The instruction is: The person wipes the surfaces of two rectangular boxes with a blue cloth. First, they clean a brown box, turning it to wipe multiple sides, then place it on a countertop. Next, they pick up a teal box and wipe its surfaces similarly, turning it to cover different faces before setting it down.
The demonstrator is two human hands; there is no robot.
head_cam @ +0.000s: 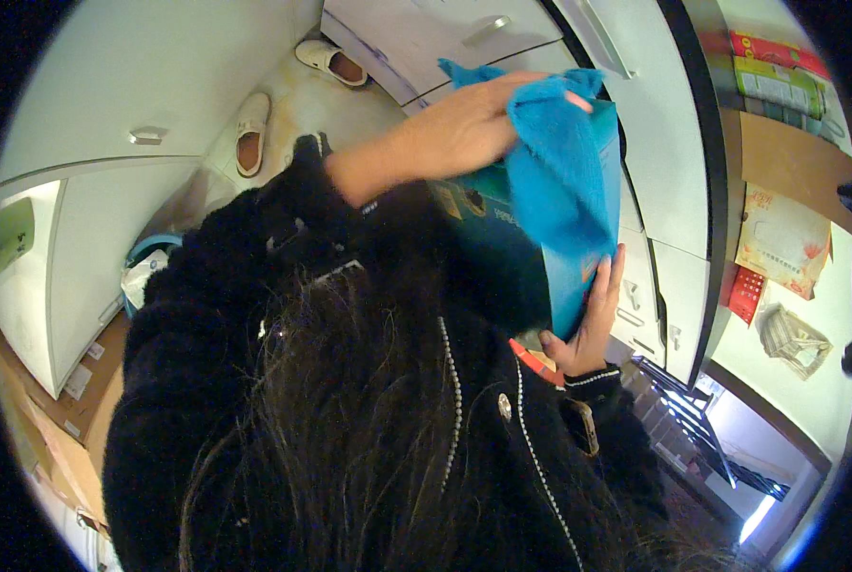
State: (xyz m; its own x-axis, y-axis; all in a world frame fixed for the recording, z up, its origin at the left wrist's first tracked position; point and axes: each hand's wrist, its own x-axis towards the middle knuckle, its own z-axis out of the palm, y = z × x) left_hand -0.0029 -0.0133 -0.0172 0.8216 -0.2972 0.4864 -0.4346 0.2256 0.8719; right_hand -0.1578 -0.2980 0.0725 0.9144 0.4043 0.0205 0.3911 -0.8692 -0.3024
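My left hand [461,136] reaches in from the left and grips a blue fuzzy cloth [558,171]. The cloth drapes over the upper part of a teal carton [569,286] that stands close against my front. My right hand [590,322] holds the carton low on its right side, fingers flat along that face and thumb towards me. Printing and pictures show on the carton's darker face, which is partly in shadow. My left fingers are mostly hidden by the cloth.
Ahead and to the right are white cabinets [669,129]. A pair of light slip-on shoes [254,129] sits on the floor ahead. A blue bin [131,282] with a white bag is at left, near cardboard [61,429]. Packets and a printed box [783,239] occupy the right-hand surface.
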